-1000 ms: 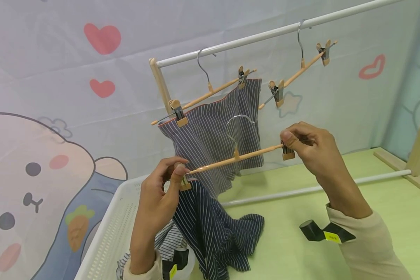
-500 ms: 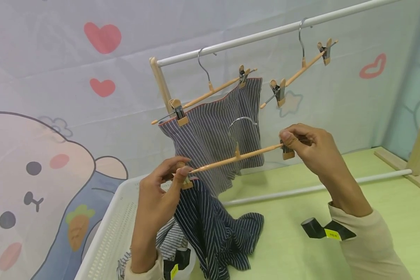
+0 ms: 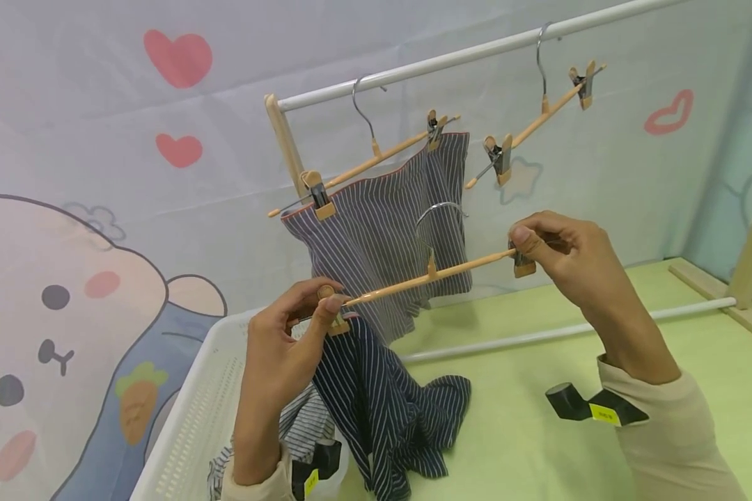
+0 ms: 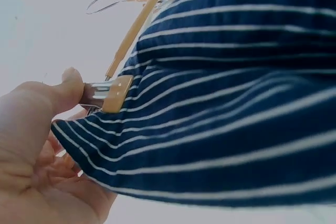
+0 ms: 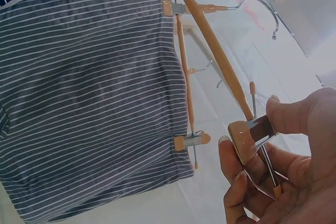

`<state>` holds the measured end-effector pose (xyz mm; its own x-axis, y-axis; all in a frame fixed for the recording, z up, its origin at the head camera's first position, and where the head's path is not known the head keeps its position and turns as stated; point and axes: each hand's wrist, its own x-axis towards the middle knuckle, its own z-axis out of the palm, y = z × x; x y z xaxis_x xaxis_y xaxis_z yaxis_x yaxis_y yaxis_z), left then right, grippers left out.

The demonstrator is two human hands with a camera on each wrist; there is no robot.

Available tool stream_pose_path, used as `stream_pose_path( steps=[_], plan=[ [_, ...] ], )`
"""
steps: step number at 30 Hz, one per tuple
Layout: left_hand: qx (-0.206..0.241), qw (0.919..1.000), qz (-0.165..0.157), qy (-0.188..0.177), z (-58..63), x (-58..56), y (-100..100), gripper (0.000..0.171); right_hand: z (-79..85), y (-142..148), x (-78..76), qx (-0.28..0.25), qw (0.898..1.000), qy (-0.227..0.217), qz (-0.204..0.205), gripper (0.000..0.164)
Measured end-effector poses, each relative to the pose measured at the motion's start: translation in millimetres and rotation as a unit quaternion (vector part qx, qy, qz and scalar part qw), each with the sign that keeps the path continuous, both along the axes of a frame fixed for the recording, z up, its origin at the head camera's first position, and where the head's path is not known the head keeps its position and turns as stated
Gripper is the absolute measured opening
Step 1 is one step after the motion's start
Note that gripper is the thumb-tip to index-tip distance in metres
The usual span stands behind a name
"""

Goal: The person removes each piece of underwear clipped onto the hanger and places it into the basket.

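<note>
Both hands hold a wooden clip hanger (image 3: 407, 284) with a metal hook, level in front of the rack. My left hand (image 3: 285, 351) pinches its left clip (image 4: 113, 94). A navy garment with white stripes (image 3: 382, 410) hangs bunched from that clip by one corner, its lower part spreading over the green tabletop. At the other end, my right hand (image 3: 567, 261) squeezes the right clip (image 5: 247, 137) between thumb and fingers; no cloth is in this clip. Behind the hanger, a grey-blue striped garment (image 3: 382, 216) hangs by two clips from another hanger (image 3: 363, 167).
A white rail (image 3: 476, 54) on wooden posts crosses the back and carries a bare clip hanger (image 3: 539, 125). At the lower left stands a white perforated basket (image 3: 194, 396) with striped clothes (image 3: 307, 424) in it. A lower white bar (image 3: 507, 346) runs just above the green tabletop (image 3: 507, 445).
The hanger and my right hand have shifted slightly right. My left hand keeps its hold on the left clip, and the navy garment stays hanging from it.
</note>
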<state>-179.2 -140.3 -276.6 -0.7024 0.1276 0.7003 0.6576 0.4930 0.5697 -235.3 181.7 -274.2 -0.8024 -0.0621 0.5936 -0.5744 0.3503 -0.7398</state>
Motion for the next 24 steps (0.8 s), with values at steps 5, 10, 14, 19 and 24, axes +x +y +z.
stream_pose_path(
  steps=[5,10,14,19,24],
  plan=[
    [0.014,0.9992,0.008,0.036,-0.4,0.0,3.1,0.015,0.2,1.8,0.0,0.002,1.000,0.000,0.016,0.018],
    [0.029,0.9988,0.004,0.040,-2.2,-2.4,8.7,0.012,0.5,2.6,-0.7,0.031,0.999,-0.004,0.015,0.020],
    [0.044,0.9983,-0.004,0.039,-3.3,-4.8,13.0,0.013,1.7,2.8,0.5,0.053,0.998,-0.023,0.014,0.026],
    [0.059,0.9969,0.008,0.053,-3.9,-5.4,15.4,0.013,3.0,0.0,1.9,0.080,0.997,-0.010,0.008,0.028],
    [0.066,0.9959,0.008,0.062,-3.8,-4.9,17.4,0.013,5.3,-3.2,0.0,0.119,0.988,0.097,-0.005,0.021]
  ],
)
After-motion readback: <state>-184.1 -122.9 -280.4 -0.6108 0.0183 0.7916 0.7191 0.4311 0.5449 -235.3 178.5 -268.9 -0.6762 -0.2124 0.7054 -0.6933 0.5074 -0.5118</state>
